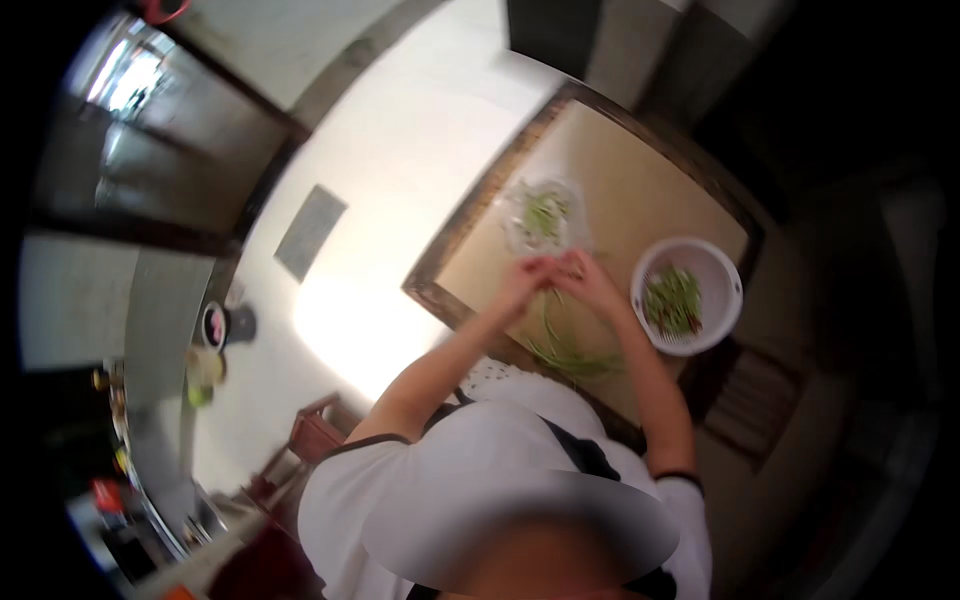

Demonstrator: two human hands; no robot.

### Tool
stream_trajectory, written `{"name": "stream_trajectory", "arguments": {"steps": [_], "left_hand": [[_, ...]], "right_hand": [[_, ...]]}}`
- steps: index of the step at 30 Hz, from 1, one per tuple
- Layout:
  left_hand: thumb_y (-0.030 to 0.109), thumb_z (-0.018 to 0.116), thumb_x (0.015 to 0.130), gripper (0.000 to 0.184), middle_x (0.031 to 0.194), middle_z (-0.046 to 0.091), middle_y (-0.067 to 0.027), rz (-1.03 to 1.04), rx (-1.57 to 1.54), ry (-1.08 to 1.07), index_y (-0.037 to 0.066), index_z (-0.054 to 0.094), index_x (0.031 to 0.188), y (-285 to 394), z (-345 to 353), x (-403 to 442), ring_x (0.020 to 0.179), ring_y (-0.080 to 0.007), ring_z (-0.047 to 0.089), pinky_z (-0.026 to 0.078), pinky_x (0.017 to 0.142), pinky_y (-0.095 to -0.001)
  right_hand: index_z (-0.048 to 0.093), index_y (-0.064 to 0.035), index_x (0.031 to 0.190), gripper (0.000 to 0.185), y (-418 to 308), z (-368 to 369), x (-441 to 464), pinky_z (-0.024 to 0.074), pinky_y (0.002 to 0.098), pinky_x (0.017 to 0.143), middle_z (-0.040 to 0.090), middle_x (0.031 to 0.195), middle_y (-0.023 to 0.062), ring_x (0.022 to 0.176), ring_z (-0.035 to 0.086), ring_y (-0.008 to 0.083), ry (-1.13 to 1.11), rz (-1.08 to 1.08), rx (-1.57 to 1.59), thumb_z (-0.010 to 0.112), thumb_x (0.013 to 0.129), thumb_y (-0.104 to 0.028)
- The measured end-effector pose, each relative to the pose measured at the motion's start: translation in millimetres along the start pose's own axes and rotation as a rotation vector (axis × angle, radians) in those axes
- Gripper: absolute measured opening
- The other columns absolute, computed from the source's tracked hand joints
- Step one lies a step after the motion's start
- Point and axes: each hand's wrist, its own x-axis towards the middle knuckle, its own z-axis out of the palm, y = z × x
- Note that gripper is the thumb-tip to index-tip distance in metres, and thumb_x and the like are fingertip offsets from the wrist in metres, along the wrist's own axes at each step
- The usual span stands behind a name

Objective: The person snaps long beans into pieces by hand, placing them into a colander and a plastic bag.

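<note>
My left hand and my right hand meet over the table, fingers closed and pinching at a thin green stalk that trails down below them. Motion blur hides the exact grip. Between my forearms lies a loose bunch of long green stalks near the table's front edge. Just beyond my hands is a clear plastic bag with short green pieces on it. To the right of my right hand stands a white plastic basket holding cut green pieces, some reddish-brown.
The square table has a dark wooden rim. A wooden stool stands beside it at right, and a reddish-brown chair at left. Farther left are a bucket on the pale floor and a counter with kitchen items.
</note>
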Motion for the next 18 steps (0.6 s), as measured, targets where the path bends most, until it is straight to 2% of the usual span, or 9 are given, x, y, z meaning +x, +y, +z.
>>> {"name": "stream_trajectory", "arguments": {"steps": [1,3,6,8,10,11,15,16,18], "left_hand": [[0.019,0.052,0.082,0.025,0.087,0.057,-0.0059,-0.005,-0.007,-0.115,0.0,0.054,0.098,-8.9,3.3,1.7,0.079,-0.0128,0.055,0.045,0.072,-0.0246],[0.021,0.054,0.08,0.025,0.081,0.058,-0.0051,0.004,0.195,-0.071,0.003,0.055,0.097,-13.1,14.8,-3.2,0.071,-0.0117,0.056,0.045,0.065,-0.0232],[0.022,0.057,0.077,0.023,0.074,0.059,-0.0057,-0.041,0.385,0.046,0.004,0.058,0.091,-42.5,1.9,-3.4,0.069,-0.0117,0.056,0.045,0.061,-0.0243],[0.023,0.059,0.073,0.022,0.072,0.06,-0.0079,-0.095,0.651,0.14,0.004,0.061,0.083,-84.9,-26.0,9.7,0.069,-0.0148,0.057,0.045,0.062,-0.0289],[0.023,0.059,0.069,0.02,0.076,0.061,-0.011,-0.136,0.865,0.206,0.006,0.062,0.08,-132.0,-48.9,17.8,0.071,-0.0218,0.058,0.045,0.067,-0.0351],[0.018,0.057,0.069,0.017,0.078,0.061,-0.0134,-0.234,0.901,0.259,0.005,0.061,0.08,-126.9,-43.2,11.6,0.073,-0.0234,0.058,0.046,0.067,-0.0347],[0.02,0.061,0.066,0.02,0.074,0.059,-0.0165,-0.235,0.951,0.333,0.003,0.059,0.076,-150.9,-58.7,20.7,0.07,-0.0277,0.058,0.046,0.066,-0.0364],[0.021,0.062,0.065,0.022,0.075,0.059,-0.0165,-0.248,0.965,0.293,0.003,0.059,0.077,-147.0,-55.9,15.8,0.071,-0.0281,0.058,0.045,0.066,-0.0363],[0.022,0.064,0.064,0.025,0.076,0.059,-0.0165,-0.243,0.986,0.243,0.003,0.058,0.078,-143.2,-49.2,19.9,0.072,-0.0285,0.058,0.045,0.067,-0.0361]], "right_hand": [[0.044,-0.0025,0.103,0.029,-2.6,3.5,-15.5,0.043,0.0232,0.074,0.05,0.098,0.0061,0.092,0.049,0.0116,0.002,-0.01,0.267,0.057,0.078,-0.011],[0.047,0.0009,0.101,0.025,-21.1,-14.8,-45.3,0.0432,0.0229,0.073,0.053,0.093,0.0068,0.09,0.05,0.0119,0.097,0.088,0.122,0.054,0.079,-0.01],[0.051,0.0022,0.094,0.019,0.4,-64.1,-78.7,0.043,0.0284,0.067,0.056,0.085,0.0117,0.077,0.055,0.0204,0.394,0.192,-0.42,0.048,0.082,-0.013],[0.049,0.0017,0.101,0.026,-2.6,-89.4,-95.6,0.0423,0.0328,0.073,0.054,0.092,0.0177,0.082,0.054,0.0292,0.477,0.432,-0.655,0.049,0.08,-0.014],[0.045,0.001,0.109,0.038,59.7,-122.2,-115.5,0.0395,0.037,0.079,0.051,0.1,0.0214,0.091,0.05,0.035,0.529,0.088,-0.946,0.054,0.077,-0.015],[0.04,0.0012,0.114,0.048,72.3,-127.9,-122.1,0.0365,0.0386,0.083,0.049,0.106,0.0225,0.098,0.046,0.0368,0.54,0.052,-0.981,0.057,0.073,-0.016],[0.048,-0.0012,0.105,0.034,50.3,-108.1,-138.6,0.0378,0.0347,0.081,0.052,0.099,0.0172,0.094,0.049,0.0305,0.619,0.086,-0.798,0.057,0.074,-0.012],[0.05,-0.0019,0.102,0.032,46.3,-99.1,-145.5,0.0336,0.0381,0.084,0.051,0.099,0.0174,0.095,0.046,0.0334,0.631,0.139,-0.592,0.057,0.073,-0.014],[0.052,-0.0025,0.098,0.025,30.8,-79.6,-158.4,0.0394,0.0328,0.076,0.053,0.092,0.0134,0.086,0.051,0.025,0.67,0.232,-0.486,0.055,0.077,-0.015]]}}
